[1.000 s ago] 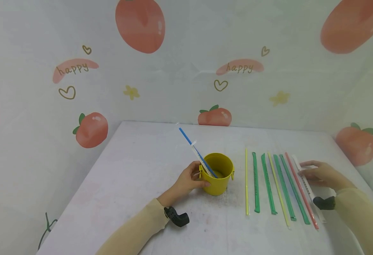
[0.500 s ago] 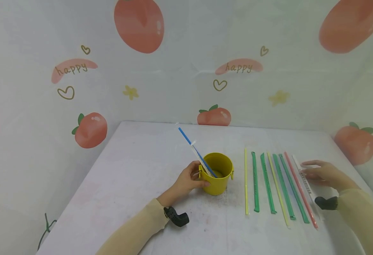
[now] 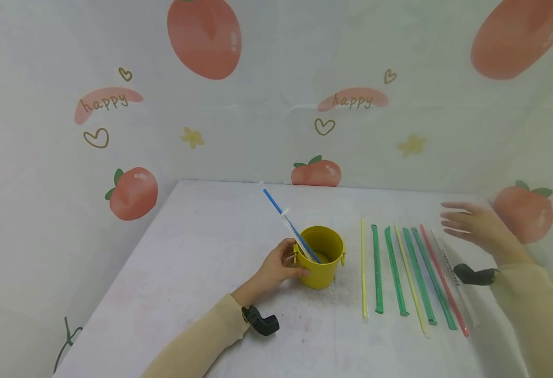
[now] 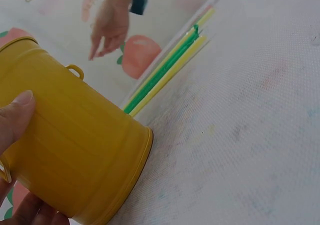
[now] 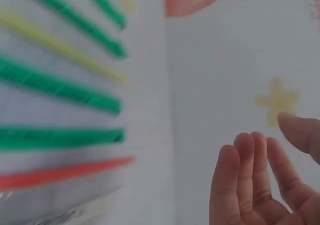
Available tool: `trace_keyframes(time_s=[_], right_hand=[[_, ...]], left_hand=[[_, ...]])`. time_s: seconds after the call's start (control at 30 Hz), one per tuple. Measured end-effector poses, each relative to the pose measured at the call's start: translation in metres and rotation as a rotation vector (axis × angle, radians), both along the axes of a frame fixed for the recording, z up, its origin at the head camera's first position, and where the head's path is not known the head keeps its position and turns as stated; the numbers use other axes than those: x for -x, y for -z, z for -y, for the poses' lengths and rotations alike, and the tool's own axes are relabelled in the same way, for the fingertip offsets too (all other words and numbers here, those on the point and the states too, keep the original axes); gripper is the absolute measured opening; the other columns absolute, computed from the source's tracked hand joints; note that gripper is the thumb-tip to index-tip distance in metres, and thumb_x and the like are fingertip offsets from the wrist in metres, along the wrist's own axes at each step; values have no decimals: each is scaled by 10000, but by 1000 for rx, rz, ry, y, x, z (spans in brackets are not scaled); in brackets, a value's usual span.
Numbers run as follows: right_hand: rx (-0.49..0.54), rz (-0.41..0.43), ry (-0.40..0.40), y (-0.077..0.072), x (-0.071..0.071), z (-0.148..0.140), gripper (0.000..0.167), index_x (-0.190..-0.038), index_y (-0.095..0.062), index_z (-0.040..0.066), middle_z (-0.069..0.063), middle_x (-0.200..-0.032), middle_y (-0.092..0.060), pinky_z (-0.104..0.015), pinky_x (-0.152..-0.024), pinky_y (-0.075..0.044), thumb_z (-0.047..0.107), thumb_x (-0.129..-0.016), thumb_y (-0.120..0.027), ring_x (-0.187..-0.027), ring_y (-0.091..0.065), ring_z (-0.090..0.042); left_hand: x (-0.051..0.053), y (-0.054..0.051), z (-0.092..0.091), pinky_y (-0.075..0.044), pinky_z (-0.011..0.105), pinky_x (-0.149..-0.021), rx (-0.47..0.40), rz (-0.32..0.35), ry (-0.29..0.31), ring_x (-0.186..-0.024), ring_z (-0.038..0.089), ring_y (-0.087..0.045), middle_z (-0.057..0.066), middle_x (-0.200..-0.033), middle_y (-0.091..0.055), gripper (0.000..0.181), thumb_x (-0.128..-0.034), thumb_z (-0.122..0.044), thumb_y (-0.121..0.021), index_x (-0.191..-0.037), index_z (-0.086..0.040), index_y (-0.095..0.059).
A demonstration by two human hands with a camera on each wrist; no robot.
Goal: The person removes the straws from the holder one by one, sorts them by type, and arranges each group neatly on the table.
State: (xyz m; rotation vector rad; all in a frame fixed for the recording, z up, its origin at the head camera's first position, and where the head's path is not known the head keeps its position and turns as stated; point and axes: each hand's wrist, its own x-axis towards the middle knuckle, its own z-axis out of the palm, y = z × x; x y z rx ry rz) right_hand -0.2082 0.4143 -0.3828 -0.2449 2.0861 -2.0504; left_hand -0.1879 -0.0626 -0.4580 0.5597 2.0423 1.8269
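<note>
My left hand [image 3: 273, 270] holds the small yellow bucket [image 3: 320, 274] at its left side; in the left wrist view the thumb [image 4: 17, 115] lies on the bucket wall, with fingertips under its far side. A blue straw [image 3: 272, 201] and a white-wrapped straw [image 3: 289, 224] lean leftward out of the bucket. At the right, my right hand [image 3: 481, 228] is raised, its fingers extended and holding nothing. Nearest to it lies a white-wrapped straw [image 3: 456, 278], beside a red straw [image 3: 442, 275]. The right wrist view shows the fingers apart from the straws.
Left of the red straw lie several green straws [image 3: 378, 270] and two yellow straws [image 3: 363, 268] in a spaced row. The white table [image 3: 201, 236] meets a patterned backdrop [image 3: 257, 121] at its back and sides.
My right hand has lifted from beside the white-wrapped straw and moved up toward the far right of the table, fingers spreading straighter. The left hand and bucket have stayed put.
</note>
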Motion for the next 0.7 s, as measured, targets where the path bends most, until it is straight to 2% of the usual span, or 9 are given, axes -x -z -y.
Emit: trace_keyframes(time_s=[0.03,0.07,0.13,0.2,0.27,0.37,0.5,0.6,0.7], right_hand=[[122,-25,-24,-4,2,3,401,-1147,-634,218,80,-1056,-696,-201,-779,-582,-68,-997,-396,-955,-676,-51],[180,-55,-26,-9,3,9,413,-1169,-634,191,56,-1075,-696,-210,-787,-583,-83,-996,-378,-969,-677,-67],[236,-113,-6,-20,6,22,389,-1223,-610,148,18,-1095,-692,-228,-808,-584,-67,-1005,-370,-986,-679,-99],[343,-169,-25,-28,9,35,405,-1278,-576,95,-44,-1130,-685,-259,-853,-578,-84,-1006,-335,-1026,-675,-154],[406,-225,-23,-36,10,50,413,-1317,-542,57,-77,-1150,-679,-274,-883,-570,-99,-1001,-327,-1054,-667,-184],[478,-263,-3,-48,12,75,407,-1341,-515,28,-111,-1163,-670,-287,-910,-559,-107,-990,-361,-1079,-657,-201],[455,-276,76,-63,13,111,388,-1333,-521,27,-103,-1175,-651,-285,-908,-558,-88,-969,-456,-1083,-645,-190],[439,-271,75,-68,15,134,377,-1317,-531,41,-93,-1182,-637,-284,-912,-556,-74,-961,-489,-1089,-636,-189],[421,-267,40,-68,18,156,371,-1320,-521,51,-87,-1186,-626,-282,-918,-552,-49,-963,-505,-1082,-636,-188]], left_hand=[[0,0,0,-339,390,-1152,3,1,-1,-1390,264,-390,103,-1466,-432,674,-841,-88,-748,-1407,-68,-381],[0,0,0,-339,389,-1152,4,2,-2,-1391,262,-390,102,-1467,-432,675,-841,-87,-748,-1407,-68,-380],[0,-1,0,-339,392,-1151,3,1,-2,-1391,268,-389,108,-1466,-432,673,-843,-87,-746,-1407,-63,-380],[0,0,0,-338,397,-1151,0,-1,-2,-1392,276,-387,116,-1466,-432,672,-843,-82,-744,-1407,-56,-380],[0,0,0,-338,402,-1151,-4,-4,-2,-1393,283,-385,123,-1467,-431,669,-843,-79,-743,-1406,-50,-383],[1,2,0,-342,398,-1150,-8,-6,-2,-1393,285,-385,124,-1467,-431,673,-837,-71,-748,-1405,-49,-386],[2,4,0,-353,388,-1144,-3,-14,-6,-1385,287,-395,129,-1459,-439,683,-830,-86,-758,-1402,-47,-386],[2,5,0,-359,389,-1140,-1,-28,-3,-1378,297,-402,139,-1453,-443,690,-829,-110,-765,-1400,-40,-384],[1,4,1,-361,394,-1139,-7,-36,3,-1376,301,-403,143,-1450,-444,691,-830,-124,-766,-1400,-37,-384]])
